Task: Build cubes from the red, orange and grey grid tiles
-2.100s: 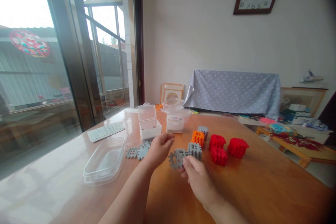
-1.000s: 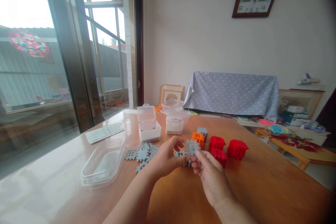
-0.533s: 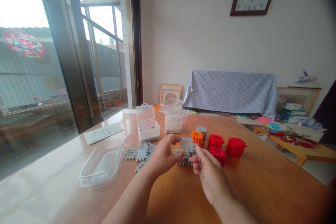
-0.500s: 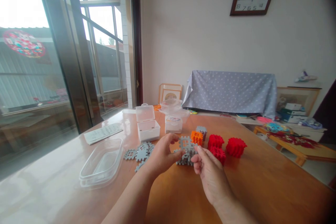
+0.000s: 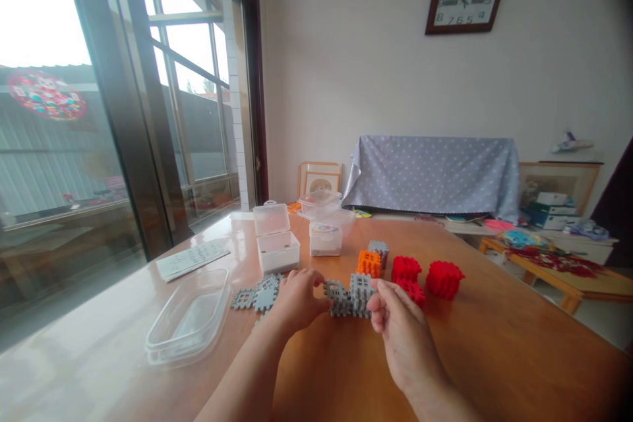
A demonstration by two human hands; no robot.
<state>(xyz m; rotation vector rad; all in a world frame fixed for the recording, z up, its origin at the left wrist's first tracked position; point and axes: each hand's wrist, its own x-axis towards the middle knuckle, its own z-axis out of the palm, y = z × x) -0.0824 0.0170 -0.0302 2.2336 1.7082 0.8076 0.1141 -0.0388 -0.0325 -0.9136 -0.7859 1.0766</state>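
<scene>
In the middle of the table are two adjoining stacks of grey interlocking building pieces with toothed edges. On the right stack [image 5: 362,287], my right hand [image 5: 403,330] pinches the near right edge between thumb and fingers. My left hand [image 5: 297,303] is beside the lower left stack [image 5: 337,295], its thumb and fingers curved apart with nothing between them. The thumb tip is close to that stack; whether it touches, I cannot tell. Loose grey pieces [image 5: 266,293] lie flat to the left, partly behind my left hand and forearm.
Orange [image 5: 369,264] and red [image 5: 406,268] stacks stand to the right, with another red stack [image 5: 445,279] farther out. A clear tub [image 5: 188,323] lies left near paper sheets [image 5: 192,260]. An open lidded box [image 5: 279,254] and other clear containers [image 5: 326,241] stand behind.
A grey piece held between both hands above the stack now sits lower, at the right stack under my right hand. My left hand has drawn back slightly left and come off it.
</scene>
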